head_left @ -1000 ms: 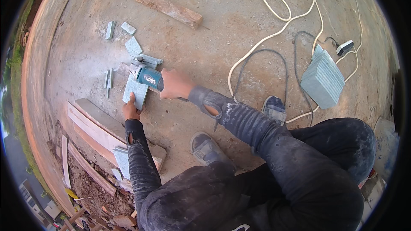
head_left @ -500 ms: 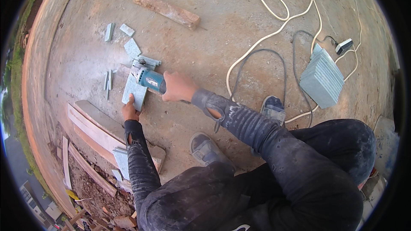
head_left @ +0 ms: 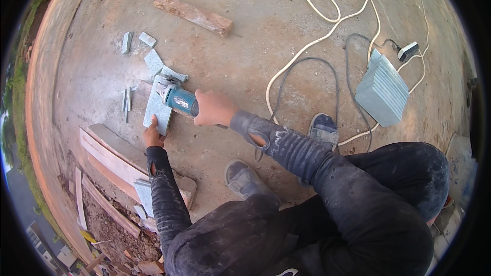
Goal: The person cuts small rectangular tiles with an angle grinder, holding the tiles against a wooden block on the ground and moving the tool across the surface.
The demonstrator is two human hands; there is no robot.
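Note:
My right hand is closed round the rear of a teal angle grinder. The grinder's metal head lies over the far part of a pale grey-green stone tile, and its disc is mostly hidden. With my left hand I grip the near end of that tile, thumb on top. Beyond the grinder head a cut tile piece lies tilted, and another flat piece rests beside it. Narrow offcut strips lie to the left.
A stack of tiles stands at the right, near a plug connector. A cream cable and a dark cord loop over the ground. A wooden beam lies at the far side; planks lie at lower left.
The grinder head has shifted slightly along the tile and more of its surface shows. My left hand still grips the tile's near end. The view has drifted a little.

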